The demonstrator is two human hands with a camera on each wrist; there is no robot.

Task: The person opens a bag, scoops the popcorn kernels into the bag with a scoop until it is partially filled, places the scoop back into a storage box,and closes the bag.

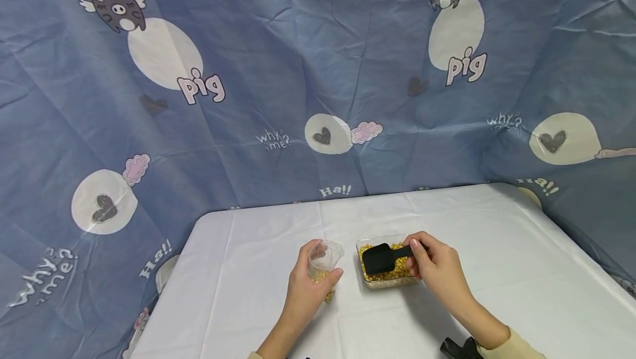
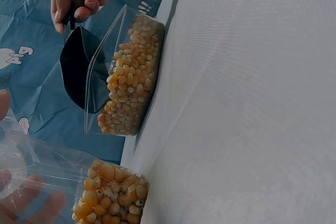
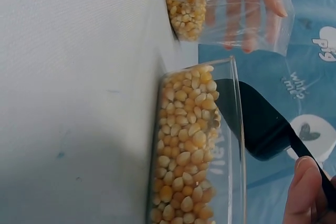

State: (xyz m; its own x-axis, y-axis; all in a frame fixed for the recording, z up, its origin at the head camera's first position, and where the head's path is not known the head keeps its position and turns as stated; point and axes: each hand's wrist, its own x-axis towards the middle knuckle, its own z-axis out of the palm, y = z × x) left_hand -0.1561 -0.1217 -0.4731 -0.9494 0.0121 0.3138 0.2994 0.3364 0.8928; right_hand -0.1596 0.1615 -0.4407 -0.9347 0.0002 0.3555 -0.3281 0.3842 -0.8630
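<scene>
My left hand [image 1: 309, 288] holds a clear plastic bag [image 1: 325, 254] upright around its upper part. Corn kernels [image 2: 113, 195] fill the bag's bottom, which is on or just above the table. To the right, my right hand [image 1: 439, 265] grips the handle of a black scoop [image 1: 379, 259]. The scoop's blade is over a clear rectangular container [image 3: 237, 129], its front edge reaching below the rim. Yellow corn kernels [image 3: 184, 150] lie inside the container. No kernels show in the visible part of the scoop.
A white cloth [image 1: 258, 270] covers the table. Behind it hangs a blue curtain [image 1: 278, 72] with pig prints. A black object [image 1: 462, 348] sits by the right wrist at the bottom edge of the head view.
</scene>
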